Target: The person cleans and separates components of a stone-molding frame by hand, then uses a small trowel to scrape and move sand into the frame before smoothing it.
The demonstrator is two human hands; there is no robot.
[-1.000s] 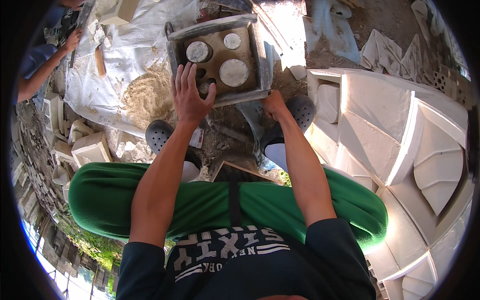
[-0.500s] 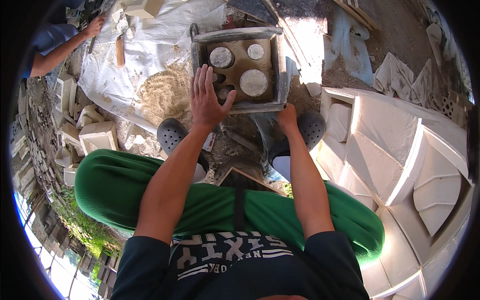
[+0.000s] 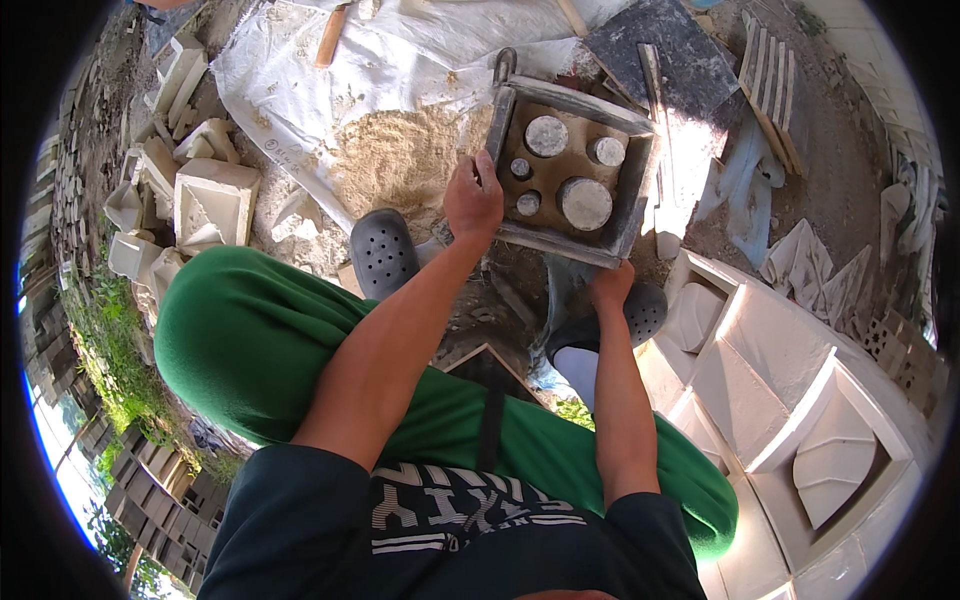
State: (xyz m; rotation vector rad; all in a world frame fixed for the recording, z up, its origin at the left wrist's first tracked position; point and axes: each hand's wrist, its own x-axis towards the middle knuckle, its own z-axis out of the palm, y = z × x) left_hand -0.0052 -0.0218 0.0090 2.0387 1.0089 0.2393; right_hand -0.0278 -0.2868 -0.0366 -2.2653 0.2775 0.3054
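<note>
A square, dark-rimmed wooden mould box (image 3: 563, 245) sits in front of me, turned slightly askew, with a loop handle (image 3: 505, 66) at its far left corner. Brown sand-like material (image 3: 556, 172) lines its inside. Several round grey plugs of different sizes stand in it, the largest plug (image 3: 585, 203) near the front. My left hand (image 3: 473, 200) is closed at the box's left wall, its fingertips partly hidden. At the near right corner, my right hand (image 3: 612, 285) is closed on the rim, with its fingers mostly beneath the edge.
A pile of tan sand (image 3: 400, 155) lies on a white sheet (image 3: 290, 80) to the left, below a wooden handle (image 3: 331, 38). Cast blocks (image 3: 212, 205) stand further left. Pale hollow castings (image 3: 770, 350) crowd the right. A dark board (image 3: 660, 55) lies behind the box.
My left hand has gone from lying flat over the box to closing at its left wall. The box now sits tilted clockwise. The view has shifted, and the other person's arm has mostly left it.
</note>
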